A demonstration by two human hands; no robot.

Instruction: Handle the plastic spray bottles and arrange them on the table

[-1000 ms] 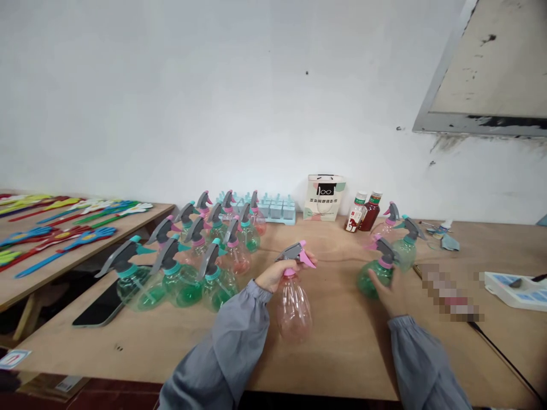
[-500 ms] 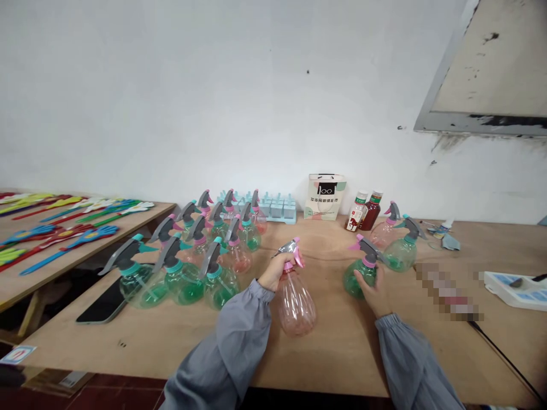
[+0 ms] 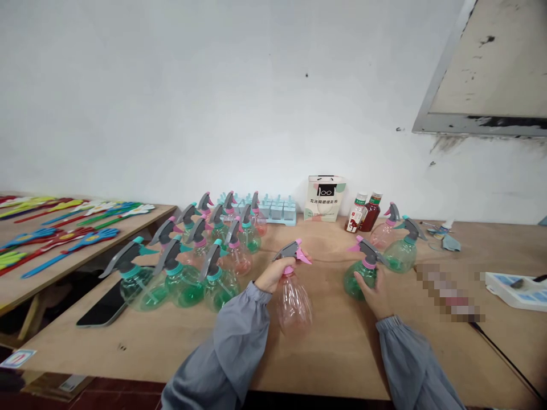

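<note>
The left hand's grip [image 3: 273,275] is closed around the neck of a pink spray bottle [image 3: 294,308], in front of the paper bag [image 3: 322,212] and slightly left of it; the gray sprayer head [image 3: 289,249] juts above this grip, the clear body below. The right hand's grip [image 3: 376,293] is curled around the body of a green spray bottle [image 3: 353,279], in front of the bag and to its right. On the desk [image 3: 325,364], 12 more spray bottles [image 3: 200,245] stand left of the bag, 2 capped bottles [image 3: 371,216] just right of it.
</note>
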